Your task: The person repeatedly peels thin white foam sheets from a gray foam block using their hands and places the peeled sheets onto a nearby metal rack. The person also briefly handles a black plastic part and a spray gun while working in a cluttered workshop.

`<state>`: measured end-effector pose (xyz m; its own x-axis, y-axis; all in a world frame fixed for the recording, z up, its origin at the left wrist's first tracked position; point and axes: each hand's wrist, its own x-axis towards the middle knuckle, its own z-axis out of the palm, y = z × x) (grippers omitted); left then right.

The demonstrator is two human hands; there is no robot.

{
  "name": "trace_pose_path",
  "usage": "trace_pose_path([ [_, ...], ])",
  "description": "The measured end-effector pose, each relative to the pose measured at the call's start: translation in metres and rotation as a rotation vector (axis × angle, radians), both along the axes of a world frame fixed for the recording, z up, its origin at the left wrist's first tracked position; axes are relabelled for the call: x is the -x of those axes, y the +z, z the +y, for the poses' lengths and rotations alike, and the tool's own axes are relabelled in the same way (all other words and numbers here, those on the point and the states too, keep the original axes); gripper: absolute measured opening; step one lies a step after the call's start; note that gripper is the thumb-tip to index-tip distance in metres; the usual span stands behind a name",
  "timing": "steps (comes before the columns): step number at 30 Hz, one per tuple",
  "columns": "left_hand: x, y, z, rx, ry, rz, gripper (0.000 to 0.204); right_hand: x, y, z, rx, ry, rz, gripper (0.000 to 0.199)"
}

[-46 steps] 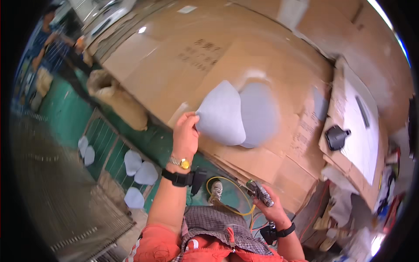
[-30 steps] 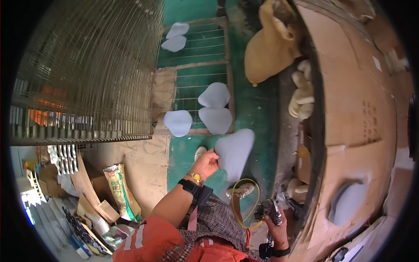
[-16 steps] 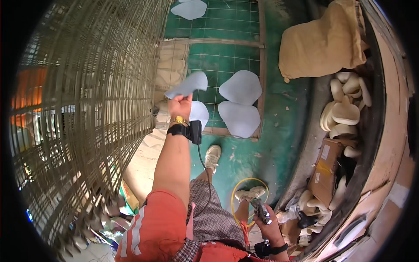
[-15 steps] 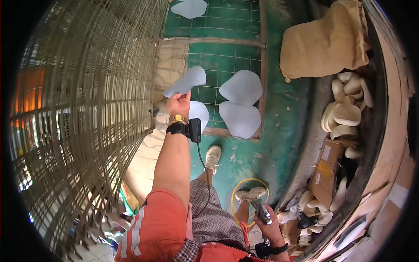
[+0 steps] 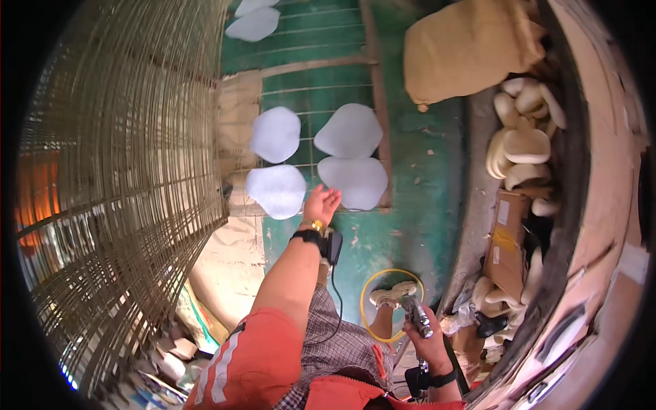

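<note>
While laying pale foam pieces on wire rack (image 5: pixel 321 89): four down, nearest piece (image 5: pixel 278 190) just beside left hand (image 5: pixel 321 205), fingers spread, empty. Right hand (image 5: pixel 429 339), well below rack, clenched on spray gun (image 5: pixel 415 314). Likely spraying next.

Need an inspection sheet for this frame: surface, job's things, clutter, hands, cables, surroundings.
Surface: green wire-grid rack, wooden rails.
Job's things: four pale blue rounded foam pieces; nearest by the fingertips, others beside it.
Clutter: cream moulded foam shapes, cardboard box, tan sack.
Hands: left hand open above the rack, holding nothing; right hand grips a metal spray gun.
Cables: yellow hose loop on the floor.
Surroundings: wire mesh cage at left.
</note>
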<state>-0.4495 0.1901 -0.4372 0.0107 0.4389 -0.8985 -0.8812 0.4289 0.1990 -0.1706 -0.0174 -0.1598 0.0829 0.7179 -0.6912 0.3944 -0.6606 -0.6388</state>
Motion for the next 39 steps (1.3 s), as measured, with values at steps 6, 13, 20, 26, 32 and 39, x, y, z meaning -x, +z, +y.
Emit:
trace_pose_path([
  [6,-0.069,0.106,-0.050,-0.178,-0.310,0.024,0.055,-0.061,0.112,-0.034,-0.156,-0.135,0.026,0.050],
  [13,-0.162,0.260,-0.070,-0.273,-0.502,0.132,0.048,-0.191,0.312,-0.157,-0.351,-0.558,-0.020,0.049],
  [20,-0.294,0.367,-0.103,-0.430,-0.799,0.273,0.048,-0.255,0.394,-0.330,-0.648,-1.085,-0.246,0.048],
  [26,-0.374,0.410,-0.117,-0.594,-1.018,0.271,0.042,-0.242,0.412,-0.359,-0.759,-1.186,-0.154,0.050],
  [32,-0.388,0.415,-0.097,-0.610,-1.114,0.307,0.036,-0.211,0.424,-0.372,-0.707,-1.285,-0.151,0.056],
  [39,-0.374,0.413,-0.063,-0.591,-1.166,0.340,0.034,-0.191,0.419,-0.302,-0.825,-1.278,-0.248,0.054],
])
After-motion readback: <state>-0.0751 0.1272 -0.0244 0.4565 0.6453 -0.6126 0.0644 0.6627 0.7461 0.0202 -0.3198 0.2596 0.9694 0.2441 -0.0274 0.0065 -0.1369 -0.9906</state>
